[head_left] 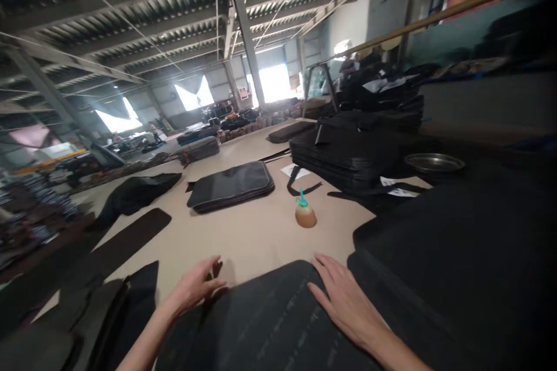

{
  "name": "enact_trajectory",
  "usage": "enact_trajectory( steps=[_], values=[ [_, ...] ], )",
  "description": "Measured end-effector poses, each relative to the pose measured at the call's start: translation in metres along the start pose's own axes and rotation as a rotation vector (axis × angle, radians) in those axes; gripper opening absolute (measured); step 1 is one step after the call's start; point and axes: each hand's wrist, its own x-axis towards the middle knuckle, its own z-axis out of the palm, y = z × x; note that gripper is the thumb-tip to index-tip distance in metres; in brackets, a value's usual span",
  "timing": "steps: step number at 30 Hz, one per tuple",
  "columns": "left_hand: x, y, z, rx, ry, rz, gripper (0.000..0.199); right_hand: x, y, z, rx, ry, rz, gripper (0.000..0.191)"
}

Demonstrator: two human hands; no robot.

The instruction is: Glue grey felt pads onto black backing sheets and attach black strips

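Observation:
A large black sheet [265,319] with rounded corners and rows of pale marks lies on the table in front of me. My left hand [198,284] is at its far left edge, fingers apart and bent, with nothing visible in them. Over the sheet's far right corner rests my right hand [342,295], its fingers stretched out and the thumb apart. Beyond the hands stands a squat bottle [306,216] of amber liquid with a green nozzle. Farther back is a neat stack of black rounded panels [232,186].
Tall piles of black pieces [343,153] stand at the back right, near a metal dish [434,162]. Dark sheets [452,255] cover the right side. More dark pieces [130,237] lie along the left. A black strap [300,185] curls behind the bottle on the tan tabletop [243,243].

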Motion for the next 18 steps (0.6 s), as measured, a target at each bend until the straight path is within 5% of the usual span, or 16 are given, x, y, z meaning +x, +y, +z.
enact_trajectory(
  steps=[3, 7, 11, 18],
  values=[
    [-0.056, -0.001, 0.007, 0.007, 0.043, -0.033, 0.072, 0.001, 0.003, 0.006, -0.034, 0.017, -0.011, 0.054],
    [-0.099, 0.028, 0.030, 0.074, 0.087, 0.037, 0.077, 0.000, 0.008, 0.009, -0.090, 0.034, -0.057, 0.062],
    [-0.110, 0.056, 0.052, 0.180, 0.055, 0.146, 0.082, 0.009, 0.010, 0.012, -0.164, 0.038, -0.146, 0.070],
    [-0.105, 0.047, 0.073, 0.195, 0.151, 0.062, 0.086, 0.025, -0.006, 0.030, -0.047, -0.160, -0.300, 0.072]
  ],
)
